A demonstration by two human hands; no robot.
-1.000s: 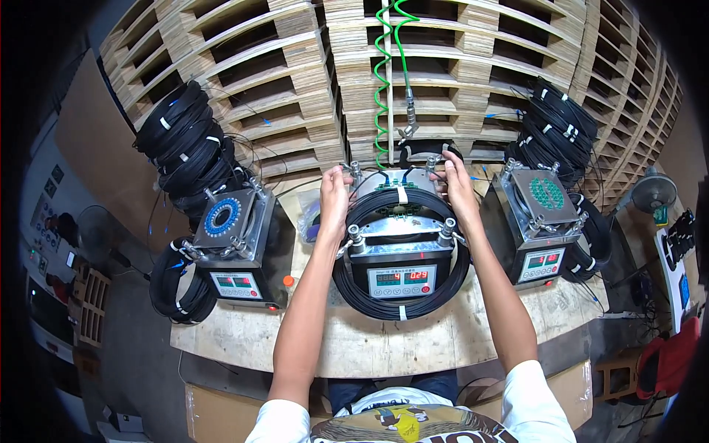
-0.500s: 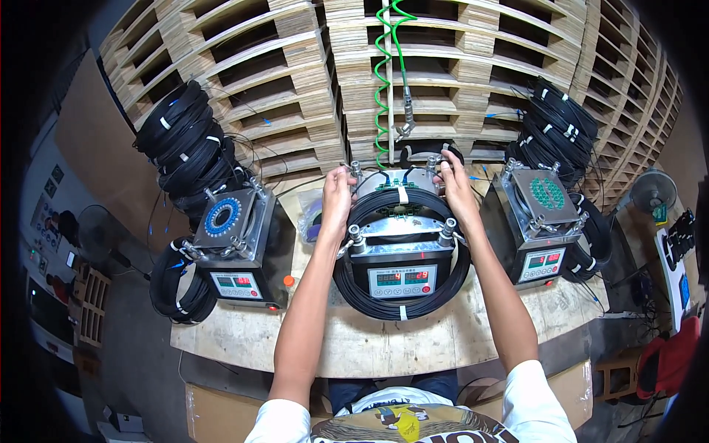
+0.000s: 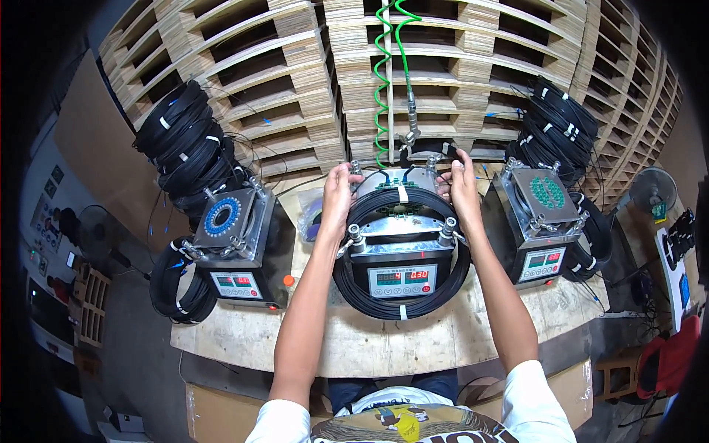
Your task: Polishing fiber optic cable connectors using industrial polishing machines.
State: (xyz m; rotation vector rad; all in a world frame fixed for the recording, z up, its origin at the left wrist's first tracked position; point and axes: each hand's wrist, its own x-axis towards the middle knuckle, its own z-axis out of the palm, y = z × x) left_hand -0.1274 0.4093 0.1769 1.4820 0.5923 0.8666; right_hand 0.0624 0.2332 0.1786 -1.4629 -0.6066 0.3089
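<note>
A black polishing-type machine [image 3: 402, 258] with a metal top stands before me, a coil of black cable [image 3: 402, 306] looped around it. Green fittings [image 3: 399, 181] with blue-ended leads sit on its top plate. At the far left corner post [image 3: 355, 168], my left hand [image 3: 339, 198] has its fingers curled in, and what they grip is hidden. Beside the far right post [image 3: 431, 166] is my right hand [image 3: 464, 193], fingers apart and forefinger pointing away from me. Both forearms flank the coil. Red digits glow on the machine's front panel [image 3: 402, 281].
Similar machines stand left [image 3: 235, 258] and right [image 3: 538, 221] on the wooden table [image 3: 354, 354]. Black cable coils [image 3: 193, 148] are piled behind them. An air nozzle [image 3: 412, 122] hangs from a green coiled hose [image 3: 382, 96] before stacked pallets [image 3: 273, 66]. An orange cap [image 3: 289, 280] lies nearby.
My right hand's fingers have shifted and its forefinger has moved right, away from the corner post. The left fingers curl inward more. The hanging nozzle has swung slightly right, and the panel digits differ.
</note>
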